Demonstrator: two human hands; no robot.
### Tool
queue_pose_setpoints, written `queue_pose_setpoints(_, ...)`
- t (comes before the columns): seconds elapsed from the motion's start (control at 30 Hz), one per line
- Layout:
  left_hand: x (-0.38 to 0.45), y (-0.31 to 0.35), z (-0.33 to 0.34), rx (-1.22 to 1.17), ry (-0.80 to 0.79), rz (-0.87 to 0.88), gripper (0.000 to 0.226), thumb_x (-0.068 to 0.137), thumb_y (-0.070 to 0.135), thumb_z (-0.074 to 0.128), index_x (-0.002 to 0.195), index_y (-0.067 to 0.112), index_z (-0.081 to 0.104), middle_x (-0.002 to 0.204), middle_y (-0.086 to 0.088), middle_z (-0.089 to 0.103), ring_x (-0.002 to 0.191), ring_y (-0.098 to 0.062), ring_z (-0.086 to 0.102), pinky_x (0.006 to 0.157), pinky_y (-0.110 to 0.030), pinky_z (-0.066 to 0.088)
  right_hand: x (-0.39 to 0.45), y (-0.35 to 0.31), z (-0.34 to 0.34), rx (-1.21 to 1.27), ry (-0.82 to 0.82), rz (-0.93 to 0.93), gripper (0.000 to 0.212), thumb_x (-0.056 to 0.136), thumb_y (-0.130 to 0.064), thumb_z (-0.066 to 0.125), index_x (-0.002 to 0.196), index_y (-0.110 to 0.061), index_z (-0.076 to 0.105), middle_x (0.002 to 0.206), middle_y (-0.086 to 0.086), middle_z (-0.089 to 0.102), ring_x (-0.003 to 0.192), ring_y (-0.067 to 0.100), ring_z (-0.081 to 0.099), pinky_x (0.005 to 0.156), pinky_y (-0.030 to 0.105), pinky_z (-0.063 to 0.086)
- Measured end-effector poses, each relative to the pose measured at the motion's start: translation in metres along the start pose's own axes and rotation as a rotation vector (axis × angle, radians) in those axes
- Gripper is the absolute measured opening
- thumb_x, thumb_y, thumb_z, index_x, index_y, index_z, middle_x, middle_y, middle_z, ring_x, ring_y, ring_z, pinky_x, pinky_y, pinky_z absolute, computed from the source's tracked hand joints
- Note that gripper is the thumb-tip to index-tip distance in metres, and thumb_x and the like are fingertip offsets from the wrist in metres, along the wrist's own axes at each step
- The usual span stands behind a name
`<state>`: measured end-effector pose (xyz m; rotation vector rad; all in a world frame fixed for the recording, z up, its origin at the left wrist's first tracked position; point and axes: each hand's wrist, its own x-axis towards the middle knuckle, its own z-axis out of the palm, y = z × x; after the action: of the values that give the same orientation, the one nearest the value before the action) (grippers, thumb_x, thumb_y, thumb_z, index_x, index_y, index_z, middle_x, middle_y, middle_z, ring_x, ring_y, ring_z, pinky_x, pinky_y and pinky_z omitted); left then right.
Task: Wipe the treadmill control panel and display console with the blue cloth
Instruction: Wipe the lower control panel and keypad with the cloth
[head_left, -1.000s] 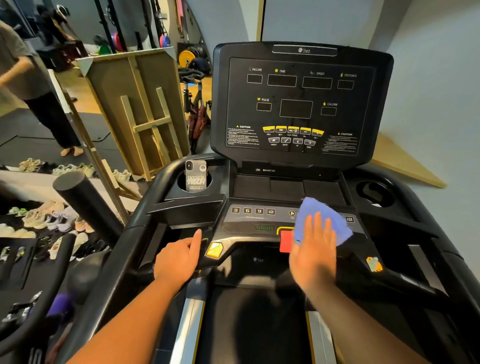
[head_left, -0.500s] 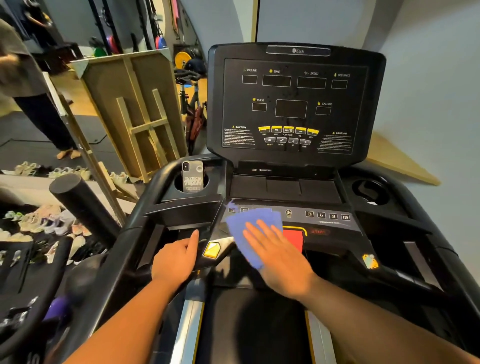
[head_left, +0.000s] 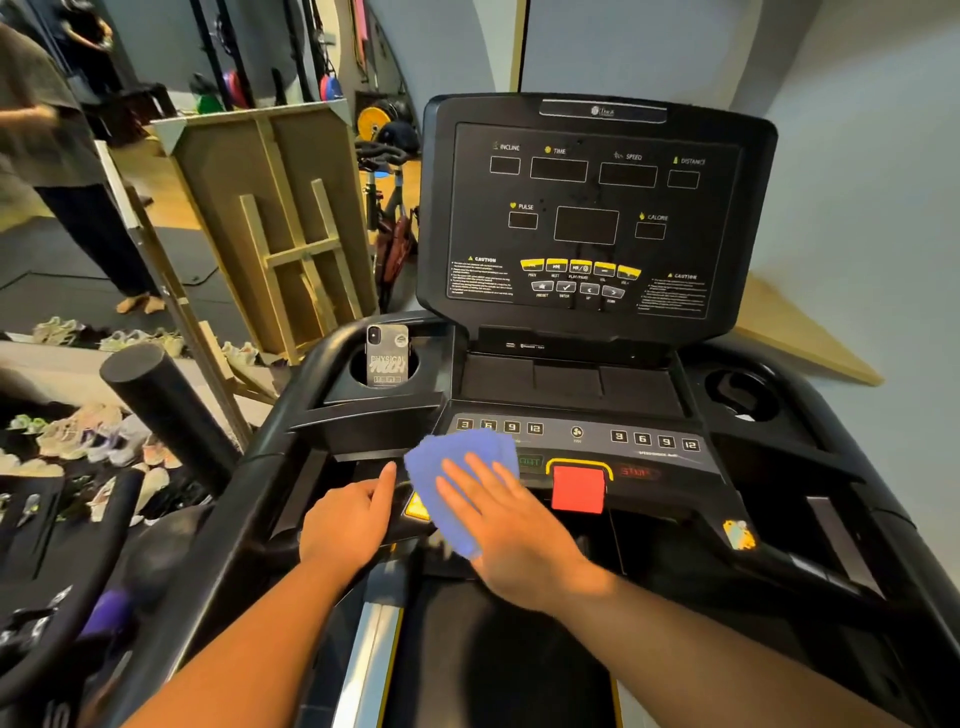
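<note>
My right hand (head_left: 511, 525) lies flat and open on the blue cloth (head_left: 457, 483), pressing it on the control panel (head_left: 576, 441), just left of the red button (head_left: 577, 489). My left hand (head_left: 348, 522) curls loosely on the bar beside it, holding nothing. The cloth looks soft, light and floppy, so I think a flat palm works best.

The right hand (head_left: 511, 525) presses the blue cloth (head_left: 457, 486) flat on the control panel (head_left: 576, 441), left of the red stop button (head_left: 577, 489). The left hand (head_left: 348, 522) rests on the handlebar (head_left: 291, 499).
</note>
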<state>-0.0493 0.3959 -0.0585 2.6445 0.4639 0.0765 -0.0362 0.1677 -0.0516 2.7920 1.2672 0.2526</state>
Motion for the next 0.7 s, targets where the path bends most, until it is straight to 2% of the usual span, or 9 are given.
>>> queue_pose_setpoints(0.13, 0.000, -0.001, -0.001, -0.001, -0.005, -0.002, 0.065, 0.098, 0.065, 0.017, 0.091, 0.033, 0.073, 0.082, 0.002, 0.071, 0.080, -0.023, 0.062, 0.073, -0.034, 0.045, -0.006, 0.033, -0.002, 0.052, 0.081, 0.245, 0.074, 0.084, -0.027, 0.050, 0.154, -0.007, 0.033, 0.162, 0.011, 0.031, 0.151, 0.029, 0.017, 0.122, 0.043, 0.012)
queue_pose_setpoints(0.23, 0.000, -0.001, -0.001, 0.003, -0.008, -0.003, 0.065, 0.097, 0.066, 0.016, 0.086, 0.034, 0.071, 0.077, 0.003, 0.069, 0.075, -0.020, 0.059, 0.071, -0.034, 0.046, 0.022, 0.017, -0.009, 0.114, 0.094, 0.465, 0.068, 0.092, -0.036, 0.041, 0.153, -0.007, 0.034, 0.162, 0.015, 0.025, 0.151, 0.037, 0.016, 0.122, 0.050, 0.016)
queue_pose_setpoints(0.27, 0.000, -0.002, -0.001, 0.000, -0.009, -0.003, 0.064, 0.097, 0.066, 0.016, 0.082, 0.035, 0.070, 0.077, 0.003, 0.069, 0.076, -0.021, 0.061, 0.073, -0.035, 0.048, 0.031, 0.007, -0.010, 0.115, 0.085, 0.468, 0.069, 0.093, -0.039, 0.038, 0.154, -0.008, 0.033, 0.163, 0.016, 0.024, 0.150, 0.041, 0.017, 0.121, 0.053, 0.017)
queue_pose_setpoints(0.33, -0.001, -0.001, -0.001, -0.003, -0.008, -0.008, 0.062, 0.097, 0.067, 0.017, 0.078, 0.036, 0.067, 0.078, 0.002, 0.069, 0.079, -0.024, 0.063, 0.076, -0.037, 0.049, 0.038, -0.007, -0.006, 0.117, 0.008, 0.336, 0.071, 0.094, -0.041, 0.032, 0.158, -0.012, 0.021, 0.166, 0.014, 0.013, 0.152, 0.040, 0.006, 0.123, 0.054, 0.009)
queue_pose_setpoints(0.4, -0.001, 0.001, -0.002, 0.000, -0.011, -0.011, 0.061, 0.098, 0.065, 0.018, 0.082, 0.036, 0.069, 0.080, 0.002, 0.069, 0.080, -0.024, 0.062, 0.075, -0.035, 0.046, 0.029, 0.002, -0.001, 0.110, 0.020, 0.186, 0.072, 0.091, -0.037, 0.030, 0.159, -0.015, 0.019, 0.167, 0.008, 0.010, 0.153, 0.032, 0.002, 0.125, 0.048, 0.000)
queue_pose_setpoints(0.47, -0.001, 0.000, -0.001, -0.005, -0.012, -0.003, 0.060, 0.099, 0.064, 0.018, 0.086, 0.036, 0.070, 0.081, 0.002, 0.071, 0.079, -0.022, 0.062, 0.073, -0.034, 0.044, 0.012, 0.023, 0.003, 0.102, 0.028, 0.142, 0.073, 0.090, -0.030, 0.040, 0.159, -0.016, 0.021, 0.167, 0.005, 0.013, 0.154, 0.027, 0.003, 0.124, 0.041, -0.004)
queue_pose_setpoints(0.6, -0.002, -0.002, -0.001, -0.009, -0.024, -0.002, 0.064, 0.099, 0.062, 0.018, 0.085, 0.030, 0.071, 0.075, 0.005, 0.069, 0.073, -0.015, 0.062, 0.069, -0.032, 0.044, -0.035, 0.065, -0.001, 0.080, 0.025, 0.276, 0.074, 0.082, -0.026, 0.039, 0.154, -0.008, 0.033, 0.162, 0.011, 0.030, 0.151, 0.030, 0.020, 0.120, 0.041, 0.007)
queue_pose_setpoints(0.63, -0.002, -0.001, -0.001, -0.009, -0.028, -0.003, 0.065, 0.099, 0.062, 0.017, 0.085, 0.028, 0.071, 0.074, 0.005, 0.069, 0.073, -0.014, 0.062, 0.069, -0.032, 0.044, -0.048, 0.076, 0.000, 0.093, 0.021, 0.317, 0.075, 0.083, -0.025, 0.041, 0.155, -0.007, 0.030, 0.161, 0.012, 0.031, 0.152, 0.028, 0.017, 0.120, 0.041, 0.007)
queue_pose_setpoints(0.7, -0.001, -0.001, 0.000, -0.004, -0.024, -0.008, 0.066, 0.099, 0.062, 0.017, 0.086, 0.028, 0.072, 0.075, 0.005, 0.069, 0.074, -0.016, 0.062, 0.070, -0.032, 0.043, -0.076, 0.095, 0.008, 0.117, 0.059, 0.408, 0.082, 0.086, -0.023, 0.060, 0.156, -0.009, 0.020, 0.163, 0.012, 0.025, 0.153, 0.025, 0.008, 0.122, 0.041, 0.007)
